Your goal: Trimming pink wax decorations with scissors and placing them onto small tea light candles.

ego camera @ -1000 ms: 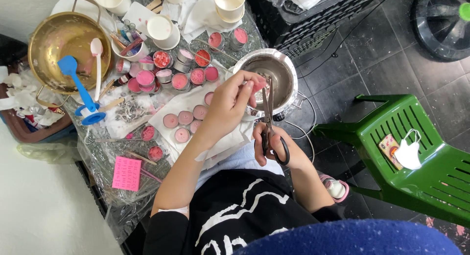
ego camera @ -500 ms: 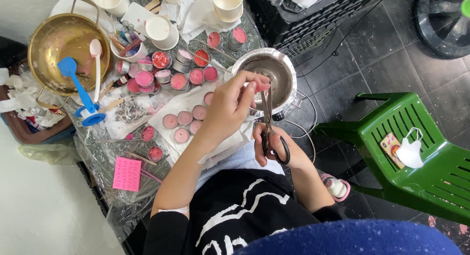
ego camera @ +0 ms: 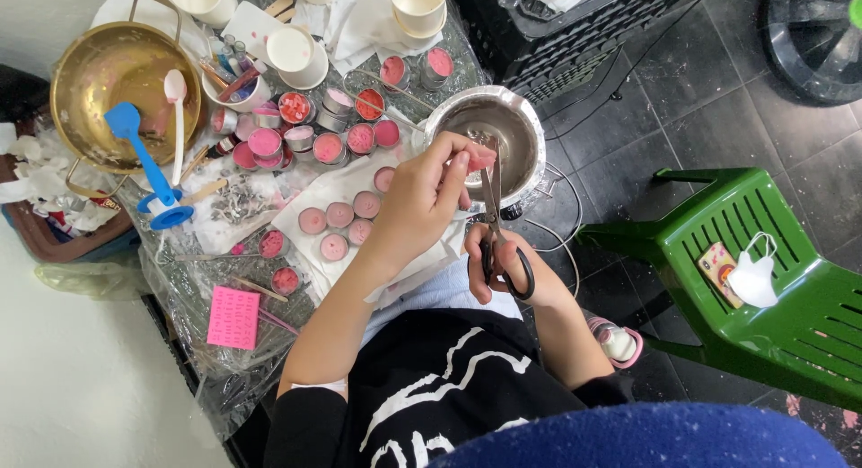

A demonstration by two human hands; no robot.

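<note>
**A:** What have I got in hand right now?

**B:** My left hand is curled, its fingertips pinching a small pink candle just over the near rim of the steel pot. My right hand sits just below the pot, thumb and fingers closed through the black loops of the scissors, whose blades point up at the candle. I cannot tell whether the blades are parted or closed there.

**B:** How will the candle handle?

**A:** Light, I'd judge, and small, so it can twist between the fingers. The wax top looks soft and would mark under pressure. I'd keep the pinch on its sides, low down, clear of the blades. If the cup is thin metal like the others, a hard squeeze could dent it.

**B:** And the scissors?

**A:** Stiff, with some weight. The loops are the only sensible hold.

**B:** What else sits about the pot?

**A:** To its left, more pink candles lie on white paper. Further left stands a brass bowl with a blue spatula. To the pot's right, on the floor, is a green plastic chair carrying a white face mask.
</note>
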